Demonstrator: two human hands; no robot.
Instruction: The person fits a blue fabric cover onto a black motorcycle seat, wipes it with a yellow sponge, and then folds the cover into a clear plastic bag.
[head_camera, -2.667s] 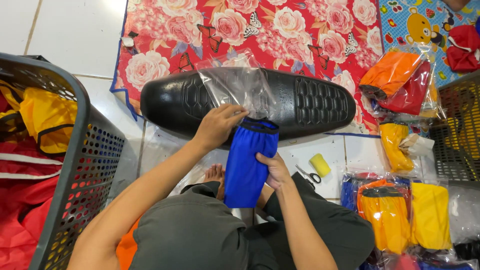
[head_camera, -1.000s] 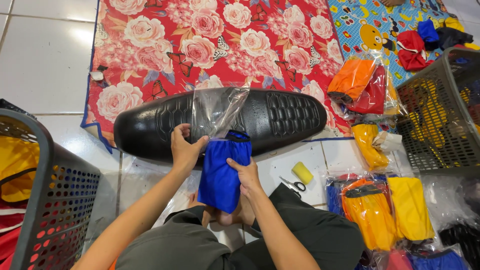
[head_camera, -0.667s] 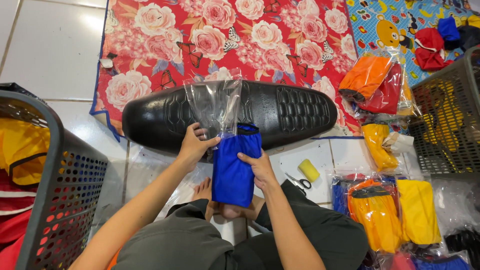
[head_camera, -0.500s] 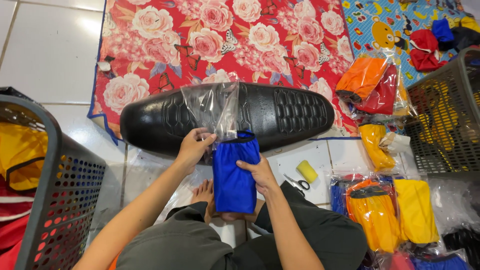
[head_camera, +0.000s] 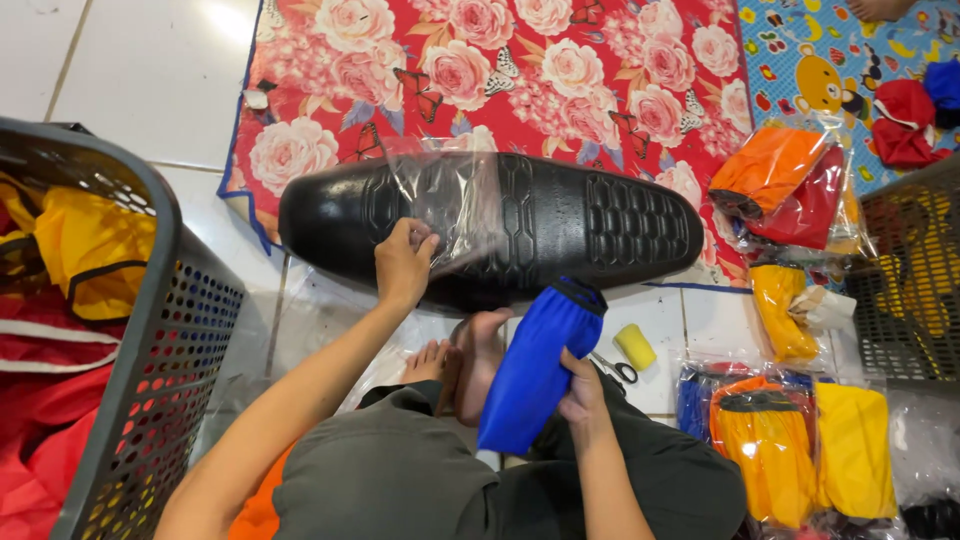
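Far left: grey perforated basket (head_camera: 150, 380) w/ yellow and red fabric inside, on white tile floor (head_camera: 150, 70).

Left hand (head_camera: 402, 262) now up at the clear plastic bag (head_camera: 450, 205), fingers pinched on its lower edge; bag lies flat over the black seat (head_camera: 560, 225), mouth area toward the hand. Half a sec ago both hands were together at the bag mouth w/ the blue piece's top tucked right against it; now the two are apart. Blue folded cover (head_camera: 535, 365) has dropped away to the right, tilted, black-trimmed end pointing up toward the seat edge, not inside the bag. Judgement: insertion didn't take on that try, or bag is being re-opened/straightened first; blue cover is unbagged at this moment.

Right hand (head_camera: 583, 395) wrapped around the blue cover's right side approx mid-length, thumb on top, holding it off the lap over the bare feet (head_camera: 470, 360).

Blue cover look: bright blue, smooth synthetic-looking cloth, rolled/folded into a long soft bundle, dark elastic-type band at upper end, lower end rounded. Looks limp, would compress easily.

Seat rests partly on red floral mat (head_camera: 520, 60), partly on tile.

Right of the hands: scissors (head_camera: 610, 368) and small yellow block (head_camera: 635, 347) on tile. Further right: bagged orange/red covers (head_camera: 785, 185), bagged yellow ones (head_camera: 800, 440), second grey basket (head_camera: 915, 290) at the edge.
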